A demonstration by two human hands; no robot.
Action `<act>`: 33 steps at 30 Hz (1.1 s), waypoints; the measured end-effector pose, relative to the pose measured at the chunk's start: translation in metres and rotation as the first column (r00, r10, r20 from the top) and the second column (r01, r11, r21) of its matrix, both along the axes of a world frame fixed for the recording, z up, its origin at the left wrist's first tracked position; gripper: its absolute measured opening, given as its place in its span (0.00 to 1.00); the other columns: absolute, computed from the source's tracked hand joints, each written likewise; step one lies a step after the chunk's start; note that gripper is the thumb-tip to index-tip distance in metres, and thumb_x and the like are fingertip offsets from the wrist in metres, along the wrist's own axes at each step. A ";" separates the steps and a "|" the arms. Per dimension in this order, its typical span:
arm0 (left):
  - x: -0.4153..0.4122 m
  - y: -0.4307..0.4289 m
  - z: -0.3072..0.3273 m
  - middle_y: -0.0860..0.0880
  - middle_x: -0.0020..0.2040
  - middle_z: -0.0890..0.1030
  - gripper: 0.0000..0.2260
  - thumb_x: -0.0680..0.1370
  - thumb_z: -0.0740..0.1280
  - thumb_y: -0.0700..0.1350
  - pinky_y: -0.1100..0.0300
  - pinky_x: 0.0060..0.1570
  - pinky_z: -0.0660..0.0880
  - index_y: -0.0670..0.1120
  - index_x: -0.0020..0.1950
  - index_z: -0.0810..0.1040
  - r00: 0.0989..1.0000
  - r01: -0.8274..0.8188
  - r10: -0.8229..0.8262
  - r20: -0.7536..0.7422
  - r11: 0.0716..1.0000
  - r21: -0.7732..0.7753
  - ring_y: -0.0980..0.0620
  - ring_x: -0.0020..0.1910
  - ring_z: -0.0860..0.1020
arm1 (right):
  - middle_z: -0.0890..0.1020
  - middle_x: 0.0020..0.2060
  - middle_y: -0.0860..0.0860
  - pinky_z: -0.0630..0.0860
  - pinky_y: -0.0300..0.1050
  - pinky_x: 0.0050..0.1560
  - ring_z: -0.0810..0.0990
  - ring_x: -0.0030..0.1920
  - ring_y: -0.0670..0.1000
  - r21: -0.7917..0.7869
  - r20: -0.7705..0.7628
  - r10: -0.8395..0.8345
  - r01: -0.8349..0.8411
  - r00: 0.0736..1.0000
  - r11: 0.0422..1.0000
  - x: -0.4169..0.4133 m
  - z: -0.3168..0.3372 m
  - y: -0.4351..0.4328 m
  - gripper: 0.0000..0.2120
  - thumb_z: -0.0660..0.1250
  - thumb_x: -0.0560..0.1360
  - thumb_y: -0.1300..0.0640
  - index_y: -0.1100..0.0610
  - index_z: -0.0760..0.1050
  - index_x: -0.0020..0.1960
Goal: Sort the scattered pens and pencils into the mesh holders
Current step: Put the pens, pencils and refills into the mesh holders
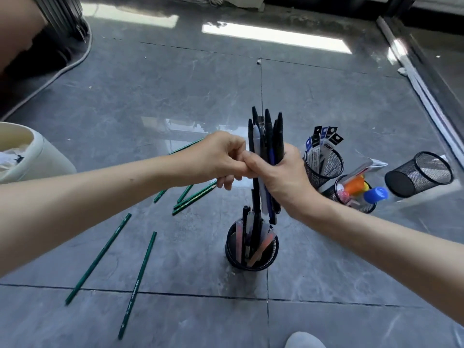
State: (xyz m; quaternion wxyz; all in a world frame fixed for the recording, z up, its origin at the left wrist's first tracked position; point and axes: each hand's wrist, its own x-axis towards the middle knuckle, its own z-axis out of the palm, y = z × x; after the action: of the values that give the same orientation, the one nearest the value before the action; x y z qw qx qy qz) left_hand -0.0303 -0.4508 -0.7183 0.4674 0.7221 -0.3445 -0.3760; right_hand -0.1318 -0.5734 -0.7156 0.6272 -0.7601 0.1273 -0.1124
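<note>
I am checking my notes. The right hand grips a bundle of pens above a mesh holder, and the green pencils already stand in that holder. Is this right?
Not quite. The right hand does grip the bundle of pens above the mesh holder, but the green pencils lie scattered on the floor, as the head view shows.

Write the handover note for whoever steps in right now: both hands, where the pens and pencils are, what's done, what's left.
Right hand: grip closed round a bundle of pens, held upright above the front holder.
Left hand: fingers curled against the bundle; unclear whether it pinches a pen.
Done: the front holder already has some pens.
Left: put the bundle in. Several green pencils lie on the floor. One holder on its side looks empty.
</note>
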 end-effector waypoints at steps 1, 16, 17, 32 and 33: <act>-0.003 0.004 0.004 0.51 0.23 0.76 0.07 0.71 0.69 0.39 0.55 0.30 0.73 0.38 0.39 0.72 0.999 0.026 -0.027 0.024 1.000 0.016 0.54 0.22 0.75 | 0.82 0.31 0.52 0.77 0.37 0.35 0.82 0.33 0.45 -0.014 0.037 -0.013 0.014 0.999 1.000 -0.007 0.002 0.005 0.05 0.68 0.74 0.66 0.69 0.77 0.43; -0.044 0.033 -0.018 0.54 0.26 0.75 0.04 0.74 0.69 0.47 0.59 0.27 0.74 0.48 0.46 0.80 0.905 0.191 -0.254 0.342 0.959 0.207 0.54 0.19 0.72 | 0.75 0.47 0.62 0.74 0.58 0.53 0.76 0.50 0.63 -0.149 0.119 -0.122 0.139 0.985 0.979 -0.067 -0.044 0.052 0.14 0.69 0.70 0.47 0.29 0.69 0.47; -0.046 0.034 -0.021 0.54 0.24 0.72 0.03 0.74 0.69 0.46 0.60 0.26 0.73 0.53 0.41 0.78 0.892 0.208 -0.265 0.367 0.960 0.188 0.57 0.18 0.71 | 0.74 0.49 0.62 0.73 0.59 0.55 0.75 0.52 0.63 -0.174 0.124 -0.106 0.127 0.987 0.977 -0.068 -0.046 0.052 0.19 0.70 0.70 0.47 0.25 0.67 0.48; -0.051 0.025 -0.039 0.58 0.27 0.68 0.10 0.74 0.70 0.51 0.69 0.28 0.61 0.45 0.45 0.76 0.769 0.267 -0.354 0.533 0.935 0.235 0.64 0.26 0.70 | 0.71 0.57 0.46 0.58 0.39 0.64 0.68 0.59 0.42 -0.395 0.039 -0.125 0.131 0.991 0.909 -0.077 -0.073 0.034 0.21 0.65 0.66 0.39 0.51 0.69 0.51; -0.052 0.025 -0.039 0.59 0.27 0.68 0.10 0.74 0.71 0.52 0.70 0.28 0.61 0.47 0.43 0.75 0.767 0.283 -0.365 0.528 0.931 0.232 0.64 0.26 0.70 | 0.72 0.56 0.45 0.60 0.42 0.63 0.69 0.58 0.41 -0.376 0.047 -0.115 0.124 0.992 0.918 -0.077 -0.073 0.031 0.19 0.63 0.68 0.40 0.51 0.70 0.51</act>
State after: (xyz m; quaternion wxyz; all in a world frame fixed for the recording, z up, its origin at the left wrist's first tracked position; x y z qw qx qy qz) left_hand -0.0819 -0.4255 -0.7570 0.2217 0.7604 -0.5592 -0.2448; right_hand -0.2092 -0.5420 -0.7889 0.4624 -0.8561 0.1416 -0.1821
